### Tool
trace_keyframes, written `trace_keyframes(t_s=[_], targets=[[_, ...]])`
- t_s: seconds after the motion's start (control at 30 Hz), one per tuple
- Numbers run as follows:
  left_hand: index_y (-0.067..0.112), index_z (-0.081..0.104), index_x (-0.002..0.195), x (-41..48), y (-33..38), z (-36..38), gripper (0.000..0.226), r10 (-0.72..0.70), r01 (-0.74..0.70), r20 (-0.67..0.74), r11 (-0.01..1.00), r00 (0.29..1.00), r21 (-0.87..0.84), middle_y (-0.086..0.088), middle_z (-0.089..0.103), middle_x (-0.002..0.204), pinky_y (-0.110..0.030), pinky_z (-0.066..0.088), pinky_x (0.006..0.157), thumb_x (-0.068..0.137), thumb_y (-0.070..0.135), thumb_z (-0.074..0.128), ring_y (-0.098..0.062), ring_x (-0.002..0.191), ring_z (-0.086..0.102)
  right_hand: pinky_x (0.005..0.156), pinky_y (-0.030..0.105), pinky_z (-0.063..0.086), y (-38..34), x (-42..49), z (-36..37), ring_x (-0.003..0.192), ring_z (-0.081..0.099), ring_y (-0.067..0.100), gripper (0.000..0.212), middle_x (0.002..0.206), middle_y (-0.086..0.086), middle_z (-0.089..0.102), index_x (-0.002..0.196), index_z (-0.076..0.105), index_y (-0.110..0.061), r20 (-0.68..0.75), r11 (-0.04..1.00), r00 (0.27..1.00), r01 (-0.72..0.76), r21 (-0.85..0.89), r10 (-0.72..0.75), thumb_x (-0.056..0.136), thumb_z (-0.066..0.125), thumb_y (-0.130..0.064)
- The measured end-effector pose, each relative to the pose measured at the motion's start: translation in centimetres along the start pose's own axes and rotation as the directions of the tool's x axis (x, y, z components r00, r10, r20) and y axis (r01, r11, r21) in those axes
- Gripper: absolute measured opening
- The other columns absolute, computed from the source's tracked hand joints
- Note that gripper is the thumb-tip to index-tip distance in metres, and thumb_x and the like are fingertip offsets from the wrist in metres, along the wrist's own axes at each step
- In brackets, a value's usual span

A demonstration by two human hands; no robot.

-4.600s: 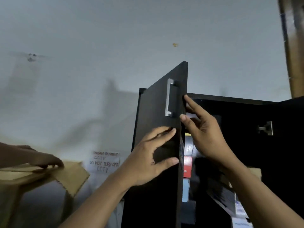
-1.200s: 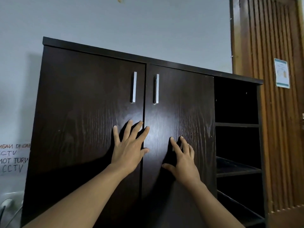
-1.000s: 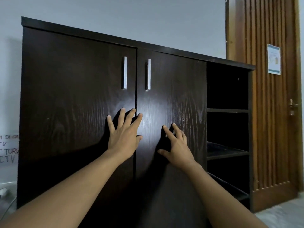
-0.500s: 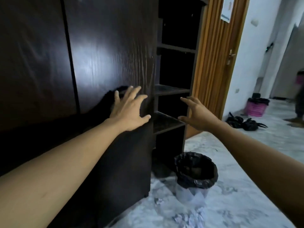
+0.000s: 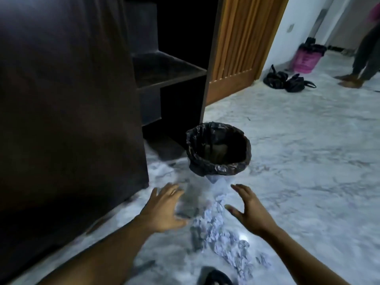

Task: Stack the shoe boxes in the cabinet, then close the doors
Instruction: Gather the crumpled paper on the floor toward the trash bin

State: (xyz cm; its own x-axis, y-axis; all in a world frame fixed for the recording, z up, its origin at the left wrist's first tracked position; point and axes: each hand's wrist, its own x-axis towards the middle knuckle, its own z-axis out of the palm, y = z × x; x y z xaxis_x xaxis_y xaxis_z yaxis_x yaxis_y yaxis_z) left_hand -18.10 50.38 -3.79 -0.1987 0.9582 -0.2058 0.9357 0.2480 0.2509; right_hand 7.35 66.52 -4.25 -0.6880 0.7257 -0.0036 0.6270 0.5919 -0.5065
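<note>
The dark wood cabinet (image 5: 67,99) fills the left of the head view, its door face shut flat; no shoe boxes show. Open shelves (image 5: 168,73) sit on its right end. My left hand (image 5: 164,206) hovers low over the floor, off the cabinet's bottom corner, fingers spread and empty. My right hand (image 5: 248,208) hangs beside it to the right, also spread and holding nothing. Neither hand touches the cabinet.
A bin lined with a black bag (image 5: 219,149) stands on the marble floor just beyond my hands. Crumpled paper scraps (image 5: 218,229) litter the floor below them. A wooden door (image 5: 240,38), black bags (image 5: 285,80), a pink bucket (image 5: 307,58) and a person's legs (image 5: 364,56) lie at the right.
Both cabinet doors went from open to shut under my palms. My hands have since come off the doors and dropped toward the floor, and my view has swung down and right.
</note>
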Motion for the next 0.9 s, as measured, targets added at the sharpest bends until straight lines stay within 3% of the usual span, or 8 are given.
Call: trace_keyframes(t_s=[0.07, 0.2, 0.3, 0.4, 0.57, 0.63, 0.73, 0.9], targets=[[0.032, 0.007, 0.160, 1.1, -0.1, 4.6, 0.115, 0.034, -0.031, 0.098, 0.999, 0.995, -0.034, 0.005, -0.001, 0.169, -0.050, -0.003, 0.125, 0.071, 0.077, 0.064, -0.017, 0.155, -0.009, 0.117, 0.035, 0.034, 3.5, -1.2, 4.1, 0.149, 0.025, 0.016, 0.081, 0.163, -0.004, 0.024, 0.155, 0.025, -0.038, 0.041, 0.997, 0.998, -0.059, 0.044, 0.057, 0.088, 0.056, -0.069], [0.040, -0.020, 0.154, 3.3, 0.3, 11.0, 0.143, 0.136, -0.131, 0.208, 0.991, 0.969, -0.036, 0.012, -0.021, 0.165, -0.057, -0.010, 0.122, 0.052, 0.093, 0.064, -0.016, 0.150, -0.030, 0.123, 0.057, 0.014, 9.1, -4.8, 10.8, 0.155, 0.006, 0.015, 0.097, 0.164, -0.015, 0.015, 0.154, 0.013, -0.047, 0.026, 0.987, 0.988, -0.155, 0.036, 0.154, 0.074, 0.046, -0.092], [0.044, -0.029, 0.150, 5.0, 0.4, 14.1, 0.152, 0.168, -0.169, 0.212, 0.985, 0.963, -0.013, 0.012, -0.036, 0.160, -0.062, -0.013, 0.119, 0.042, 0.094, 0.066, -0.017, 0.146, -0.039, 0.120, 0.064, 0.001, 11.2, -8.0, 13.3, 0.155, -0.007, 0.010, 0.106, 0.165, -0.021, 0.005, 0.157, 0.008, -0.046, -0.056, 0.968, 0.966, -0.250, 0.037, 0.252, 0.070, 0.046, -0.093], [0.043, -0.031, 0.149, 6.5, 1.0, 16.4, 0.156, 0.218, -0.229, 0.227, 0.973, 0.949, 0.022, 0.008, -0.040, 0.158, -0.064, -0.017, 0.117, 0.039, 0.094, 0.067, -0.020, 0.143, -0.043, 0.116, 0.068, -0.007, 12.6, -11.2, 13.8, 0.156, -0.007, 0.017, 0.114, 0.168, -0.010, 0.008, 0.159, 0.012, -0.036, -0.119, 0.942, 0.938, -0.333, -0.037, 0.326, 0.067, 0.040, -0.097], [0.045, -0.031, 0.149, 8.6, 2.1, 17.9, 0.159, 0.234, -0.245, 0.172, 0.968, 0.957, 0.046, 0.001, -0.035, 0.162, -0.067, -0.015, 0.116, 0.030, 0.100, 0.059, -0.029, 0.146, -0.038, 0.114, 0.071, -0.003, 15.1, -15.0, 11.0, 0.157, 0.003, 0.028, 0.119, 0.167, 0.000, 0.016, 0.158, 0.023, -0.024, -0.177, 0.903, 0.896, -0.423, -0.067, 0.407, 0.065, 0.039, -0.098], [0.046, -0.028, 0.150, 9.3, 2.1, 18.3, 0.158, 0.237, -0.245, 0.182, 0.969, 0.954, 0.023, 0.001, -0.033, 0.162, -0.066, -0.014, 0.117, 0.030, 0.099, 0.059, -0.030, 0.146, -0.037, 0.115, 0.075, 0.007, 16.3, -16.0, 10.6, 0.156, 0.004, 0.028, 0.121, 0.168, -0.002, 0.011, 0.159, 0.023, -0.026, -0.133, 0.896, 0.889, -0.444, -0.010, 0.438, 0.064, 0.045, -0.097], [0.048, -0.024, 0.151, 9.9, 2.2, 18.6, 0.155, 0.228, -0.235, 0.184, 0.972, 0.956, 0.014, 0.003, -0.029, 0.164, -0.063, -0.010, 0.120, 0.031, 0.100, 0.059, -0.029, 0.147, -0.035, 0.113, 0.073, 0.021, 15.8, -16.5, 12.0, 0.156, 0.004, 0.030, 0.126, 0.170, 0.000, 0.003, 0.160, 0.017, -0.025, -0.023, 0.947, 0.948, -0.317, 0.042, 0.318, 0.062, 0.058, -0.093], [0.044, -0.013, 0.156, 9.3, 2.3, 19.2, 0.151, 0.223, -0.230, 0.175, 0.973, 0.959, 0.023, 0.007, -0.020, 0.167, -0.061, 0.000, 0.121, 0.034, 0.104, 0.053, -0.026, 0.153, -0.023, 0.117, 0.071, 0.013, 13.4, -14.0, 15.3, 0.156, 0.002, 0.038, 0.132, 0.169, 0.011, 0.007, 0.159, 0.019, -0.018, -0.042, 0.982, 0.982, -0.187, -0.020, 0.186, 0.058, 0.061, -0.091]])
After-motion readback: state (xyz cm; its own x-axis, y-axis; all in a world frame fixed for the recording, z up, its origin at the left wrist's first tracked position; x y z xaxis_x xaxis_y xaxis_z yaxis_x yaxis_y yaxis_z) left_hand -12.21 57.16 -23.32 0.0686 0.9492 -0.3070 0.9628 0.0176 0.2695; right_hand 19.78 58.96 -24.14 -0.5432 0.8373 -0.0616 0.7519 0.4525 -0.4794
